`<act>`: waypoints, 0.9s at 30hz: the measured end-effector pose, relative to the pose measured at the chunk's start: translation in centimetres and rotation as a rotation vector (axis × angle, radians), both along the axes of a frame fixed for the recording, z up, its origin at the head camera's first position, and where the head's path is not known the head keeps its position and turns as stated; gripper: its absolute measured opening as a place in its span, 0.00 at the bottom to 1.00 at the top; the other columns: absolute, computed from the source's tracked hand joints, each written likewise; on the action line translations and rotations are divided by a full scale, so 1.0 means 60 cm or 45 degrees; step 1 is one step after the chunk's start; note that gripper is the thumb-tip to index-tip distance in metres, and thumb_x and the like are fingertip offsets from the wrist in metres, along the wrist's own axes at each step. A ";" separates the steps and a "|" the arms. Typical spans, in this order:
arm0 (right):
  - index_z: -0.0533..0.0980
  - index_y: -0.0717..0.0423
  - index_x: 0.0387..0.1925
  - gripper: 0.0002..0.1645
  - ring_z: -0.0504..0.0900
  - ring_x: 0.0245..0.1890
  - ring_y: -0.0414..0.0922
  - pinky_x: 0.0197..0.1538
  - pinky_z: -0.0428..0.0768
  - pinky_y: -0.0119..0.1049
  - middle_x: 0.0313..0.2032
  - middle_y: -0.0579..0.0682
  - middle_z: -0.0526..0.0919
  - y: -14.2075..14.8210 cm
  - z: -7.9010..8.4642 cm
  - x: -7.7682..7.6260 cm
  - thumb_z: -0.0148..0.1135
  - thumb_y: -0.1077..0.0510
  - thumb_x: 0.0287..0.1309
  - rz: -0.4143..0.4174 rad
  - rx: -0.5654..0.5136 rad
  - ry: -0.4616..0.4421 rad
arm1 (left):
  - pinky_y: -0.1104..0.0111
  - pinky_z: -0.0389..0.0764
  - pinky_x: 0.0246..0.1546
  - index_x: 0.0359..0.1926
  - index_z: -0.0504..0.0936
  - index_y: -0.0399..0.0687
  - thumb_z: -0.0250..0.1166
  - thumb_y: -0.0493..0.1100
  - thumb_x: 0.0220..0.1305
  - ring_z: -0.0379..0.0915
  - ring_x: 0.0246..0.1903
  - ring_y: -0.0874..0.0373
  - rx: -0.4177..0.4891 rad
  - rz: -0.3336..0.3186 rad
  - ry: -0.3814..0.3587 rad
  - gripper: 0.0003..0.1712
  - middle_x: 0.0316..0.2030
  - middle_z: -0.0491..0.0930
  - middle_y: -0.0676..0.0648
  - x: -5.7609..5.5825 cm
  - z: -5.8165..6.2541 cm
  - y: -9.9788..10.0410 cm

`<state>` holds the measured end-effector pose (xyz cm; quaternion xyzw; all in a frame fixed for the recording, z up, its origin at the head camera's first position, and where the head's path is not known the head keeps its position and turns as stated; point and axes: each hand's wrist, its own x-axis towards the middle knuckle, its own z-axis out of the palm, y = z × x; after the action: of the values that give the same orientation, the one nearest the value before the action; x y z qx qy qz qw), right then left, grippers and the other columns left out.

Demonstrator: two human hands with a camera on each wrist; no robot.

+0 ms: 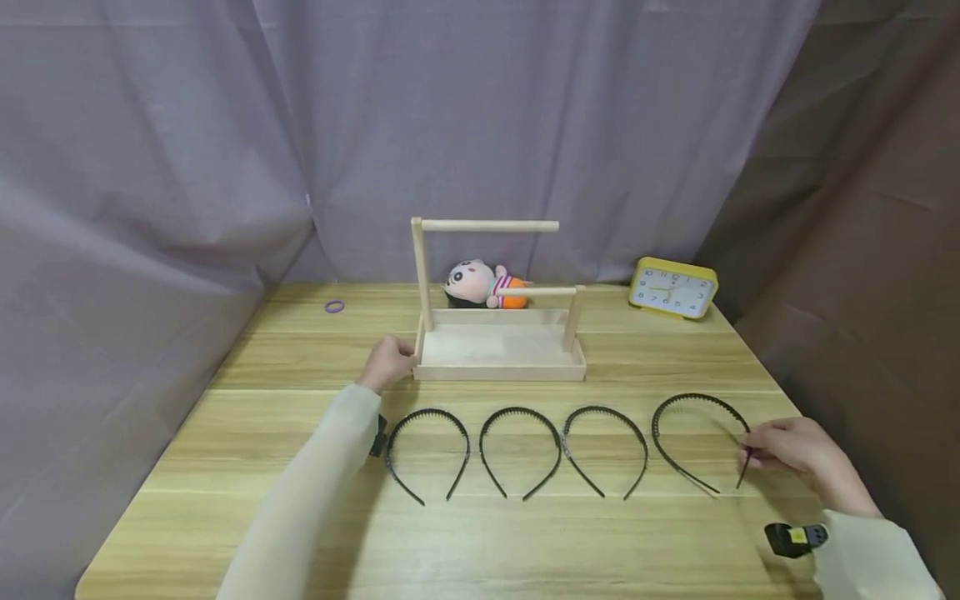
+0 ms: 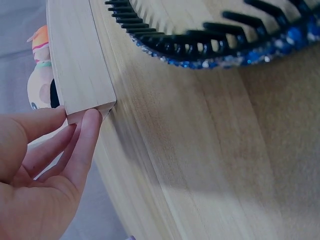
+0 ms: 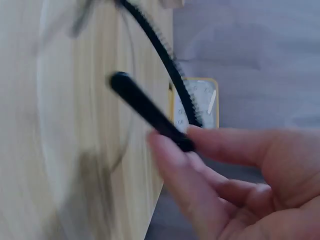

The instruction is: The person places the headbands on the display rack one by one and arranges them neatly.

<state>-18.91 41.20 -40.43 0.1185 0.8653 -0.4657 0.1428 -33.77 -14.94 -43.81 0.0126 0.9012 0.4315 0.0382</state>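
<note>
My left hand [image 1: 387,362] grips the left end of a pale wooden stand [image 1: 498,374], a shallow tray with two posts and horizontal bars. In the left wrist view, its fingertips [image 2: 91,120] hold the tray's end wall at a corner. At the right, my right hand [image 1: 806,454] pinches one arm of a black toothed headband [image 1: 701,396] between thumb and fingers. The right wrist view shows this headband [image 3: 145,107] tilted and lifted off the table. Three more headbands lie in a row: left [image 1: 429,411], middle [image 1: 521,410] and right [image 1: 600,408]. Blue glitter coats the left one.
Behind the stand lies a plush doll [image 1: 472,282]. A yellow alarm clock [image 1: 672,287] stands at the back right, and a purple ring-shaped band [image 1: 334,307] lies at the back left. Grey curtains [image 1: 465,125] enclose the wooden table [image 1: 525,550].
</note>
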 end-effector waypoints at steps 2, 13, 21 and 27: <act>0.70 0.83 0.49 0.22 0.83 0.28 0.36 0.36 0.88 0.32 0.29 0.47 0.85 -0.005 0.005 -0.001 0.52 0.61 0.69 -0.053 0.027 0.081 | 0.67 0.88 0.36 0.47 0.82 0.28 0.62 0.32 0.63 0.84 0.35 0.47 -0.003 0.008 -0.001 0.13 0.45 0.83 0.30 0.001 0.001 0.000; 0.71 0.67 0.45 0.15 0.85 0.25 0.34 0.31 0.87 0.27 0.24 0.37 0.85 -0.056 0.016 -0.017 0.64 0.63 0.61 -0.465 -0.534 0.524 | 0.64 0.88 0.42 0.49 0.81 0.28 0.62 0.32 0.62 0.85 0.37 0.46 -0.018 0.023 0.006 0.15 0.47 0.82 0.30 0.002 0.000 0.001; 0.78 0.58 0.33 0.09 0.86 0.23 0.38 0.30 0.87 0.29 0.24 0.45 0.86 -0.106 0.033 -0.048 0.68 0.71 0.53 -0.767 -0.884 0.783 | 0.64 0.88 0.40 0.49 0.82 0.30 0.62 0.33 0.63 0.84 0.36 0.47 0.045 0.040 -0.014 0.15 0.48 0.82 0.31 -0.001 -0.003 0.001; 0.78 0.60 0.34 0.10 0.85 0.22 0.37 0.31 0.87 0.28 0.25 0.46 0.84 -0.139 0.044 -0.068 0.69 0.71 0.51 -0.850 -0.878 0.827 | 0.66 0.88 0.37 0.48 0.83 0.30 0.63 0.33 0.62 0.83 0.34 0.50 0.048 0.058 -0.023 0.14 0.46 0.83 0.32 -0.001 -0.004 0.003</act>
<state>-22.97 32.88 -37.76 0.1828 0.5788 -0.7529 -0.2543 -33.86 -14.73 -44.05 -0.0111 0.8927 0.4491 0.0364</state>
